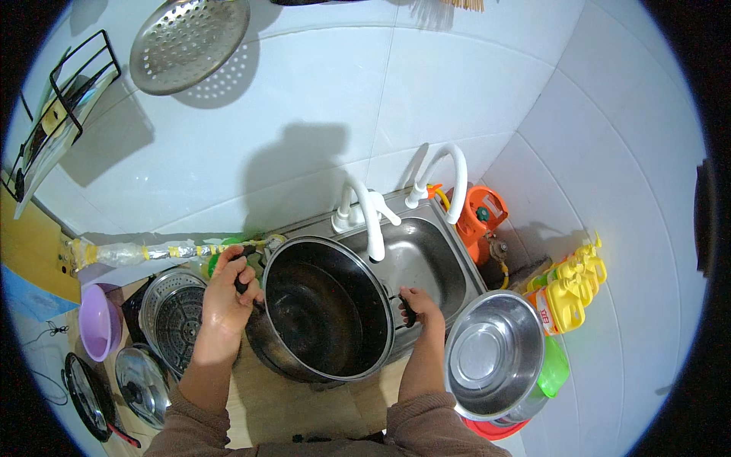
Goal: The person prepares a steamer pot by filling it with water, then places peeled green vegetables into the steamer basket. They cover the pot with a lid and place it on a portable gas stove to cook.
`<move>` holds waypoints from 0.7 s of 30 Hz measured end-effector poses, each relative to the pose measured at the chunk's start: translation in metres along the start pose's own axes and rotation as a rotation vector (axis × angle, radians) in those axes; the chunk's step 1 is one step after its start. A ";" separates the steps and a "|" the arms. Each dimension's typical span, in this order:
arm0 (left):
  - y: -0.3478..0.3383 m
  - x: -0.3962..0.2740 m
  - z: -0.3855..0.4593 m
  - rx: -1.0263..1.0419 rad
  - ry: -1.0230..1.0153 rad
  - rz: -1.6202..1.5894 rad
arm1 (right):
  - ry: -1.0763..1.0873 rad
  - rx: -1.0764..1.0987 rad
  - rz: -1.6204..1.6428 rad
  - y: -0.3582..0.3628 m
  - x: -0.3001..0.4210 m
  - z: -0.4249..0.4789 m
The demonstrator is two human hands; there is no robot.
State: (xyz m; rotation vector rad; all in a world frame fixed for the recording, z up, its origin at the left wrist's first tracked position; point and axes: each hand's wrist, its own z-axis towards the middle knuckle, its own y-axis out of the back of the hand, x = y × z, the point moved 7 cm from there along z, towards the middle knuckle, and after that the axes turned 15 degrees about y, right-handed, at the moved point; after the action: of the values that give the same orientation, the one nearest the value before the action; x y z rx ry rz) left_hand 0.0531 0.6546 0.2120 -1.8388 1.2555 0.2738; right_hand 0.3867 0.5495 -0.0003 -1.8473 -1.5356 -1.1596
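Observation:
A large dark metal pot is held up in front of me, its wide mouth turned towards the camera. Its inside looks dark, with a few small light specks. My left hand grips the black handle on its left side. On the opposite side, my right hand has its fingers around the other black loop handle. The pot overlaps the left part of a stainless steel sink. Just above its rim hangs the end of a white curved faucet. The pot's underside is hidden.
A second white faucet rises behind the sink, near an orange gas cylinder. At right stand a steel basin and yellow-capped bottles. Left are a steamer pot, a glass lid, a frying pan and a purple basin.

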 end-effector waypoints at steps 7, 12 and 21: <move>-0.001 0.010 0.003 0.051 -0.008 -0.030 | 0.388 -0.236 -0.626 0.041 0.006 0.052; 0.010 0.010 -0.001 0.059 0.000 -0.072 | 0.270 -0.234 0.248 0.017 0.079 0.052; 0.006 0.010 -0.002 0.062 0.002 -0.054 | 0.236 -0.210 0.845 -0.007 0.109 0.109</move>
State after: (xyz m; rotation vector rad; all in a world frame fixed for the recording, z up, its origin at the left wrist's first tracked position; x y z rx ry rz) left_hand 0.0520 0.6460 0.2046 -1.8175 1.2004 0.2008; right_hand 0.4150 0.6977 0.0311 -2.0691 -0.4061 -1.0677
